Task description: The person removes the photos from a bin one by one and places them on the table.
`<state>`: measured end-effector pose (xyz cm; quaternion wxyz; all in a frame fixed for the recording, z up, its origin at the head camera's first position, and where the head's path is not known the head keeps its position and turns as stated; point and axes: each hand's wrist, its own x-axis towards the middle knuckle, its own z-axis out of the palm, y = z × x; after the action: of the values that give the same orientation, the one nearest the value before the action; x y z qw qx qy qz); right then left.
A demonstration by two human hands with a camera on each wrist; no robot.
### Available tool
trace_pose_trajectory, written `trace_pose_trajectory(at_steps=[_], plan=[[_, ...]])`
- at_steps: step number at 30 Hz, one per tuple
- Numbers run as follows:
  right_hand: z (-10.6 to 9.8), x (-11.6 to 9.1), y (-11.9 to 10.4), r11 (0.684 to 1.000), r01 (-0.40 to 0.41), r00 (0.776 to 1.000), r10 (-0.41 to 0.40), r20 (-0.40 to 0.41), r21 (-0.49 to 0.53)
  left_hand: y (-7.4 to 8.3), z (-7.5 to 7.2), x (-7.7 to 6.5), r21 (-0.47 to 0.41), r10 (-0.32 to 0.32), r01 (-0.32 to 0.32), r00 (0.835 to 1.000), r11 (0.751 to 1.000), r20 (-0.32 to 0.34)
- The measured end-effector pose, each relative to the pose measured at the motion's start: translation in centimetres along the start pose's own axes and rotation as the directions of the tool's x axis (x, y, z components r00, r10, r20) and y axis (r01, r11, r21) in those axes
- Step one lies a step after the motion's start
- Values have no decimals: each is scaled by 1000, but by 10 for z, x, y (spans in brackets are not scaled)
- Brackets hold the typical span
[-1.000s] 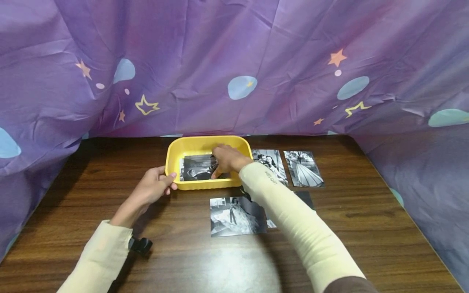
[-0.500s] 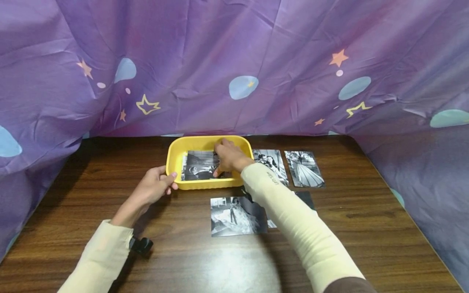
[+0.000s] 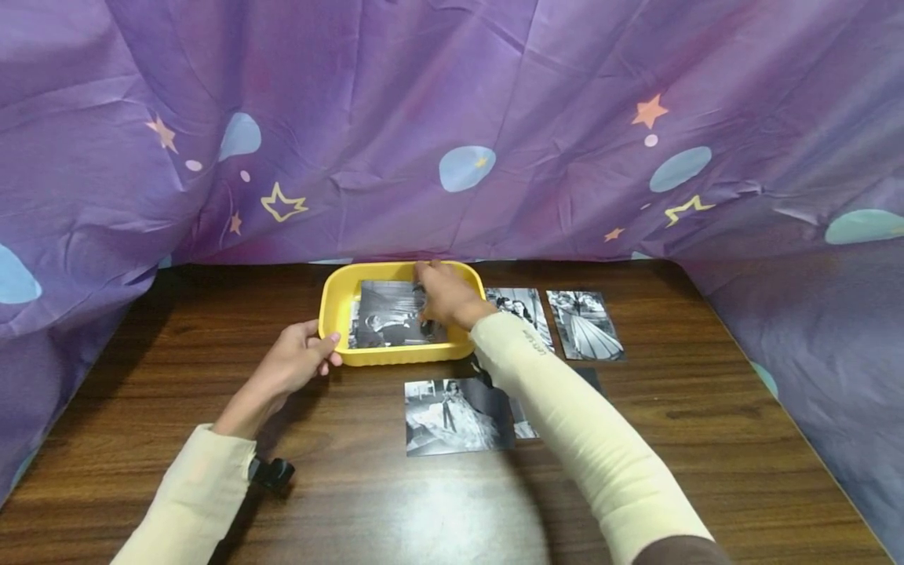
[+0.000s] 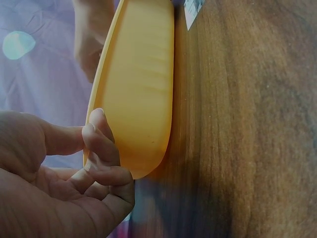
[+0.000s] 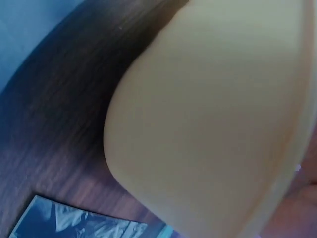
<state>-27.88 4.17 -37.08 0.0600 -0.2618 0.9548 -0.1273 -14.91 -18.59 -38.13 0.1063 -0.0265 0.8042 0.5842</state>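
Observation:
In the head view a yellow plastic tray point(image 3: 395, 358) stands at the back of the table. My left hand point(image 3: 298, 355) pinches its front left corner, thumb on the rim; the left wrist view shows curled fingers point(image 4: 101, 144) against the outer wall. Inside the tray, my right hand point(image 3: 450, 297) grips a black-and-white photo point(image 3: 391, 315) by its right side. The photo is tilted up at the back, and part of another print point(image 3: 354, 322) shows at its left edge. The right wrist view is mostly filled by the tray's wall point(image 5: 203, 119), hiding that hand's fingertips.
Two photos lie right of the tray, a nearer one point(image 3: 523, 308) and a farther one point(image 3: 586, 325). In front lies another photo point(image 3: 457, 417), beside one point(image 3: 524, 424) partly covered by the right sleeve point(image 3: 565, 416). A purple curtain point(image 3: 395, 188) hangs behind the table point(image 3: 339, 486).
The right hand has shifted slightly back and right, lifting the photo's far edge inside the tray. The left hand and the tray have stayed in place.

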Motion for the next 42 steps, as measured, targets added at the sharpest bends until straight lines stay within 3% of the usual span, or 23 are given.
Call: trace_pose_trajectory(at_steps=[12, 19, 26, 31, 37, 42], plan=[[-21, -9, 14, 987, -15, 997, 26, -68, 159, 0, 0, 1, 8, -2, 2, 1000, 1000, 5], [-36, -19, 25, 941, 27, 992, 15, -123, 336, 1, 1, 1, -1, -3, 3, 1000, 1000, 7], [-53, -29, 32, 901, 20, 985, 58, -165, 434, 0, 0, 1, 1, -3, 3, 1000, 1000, 6], [-65, -37, 39, 867, 3, 985, 84, -152, 498, -1, 0, 2, 19, -14, 14, 1000, 1000, -3], [-77, -52, 53, 858, -2, 986, 86, -141, 513, 2, 1, 1, 17, -21, 22, 1000, 1000, -4], [-85, -67, 73, 817, -28, 985, 121, -124, 577, 2, 2, 0, 14, -21, 21, 1000, 1000, -6]])
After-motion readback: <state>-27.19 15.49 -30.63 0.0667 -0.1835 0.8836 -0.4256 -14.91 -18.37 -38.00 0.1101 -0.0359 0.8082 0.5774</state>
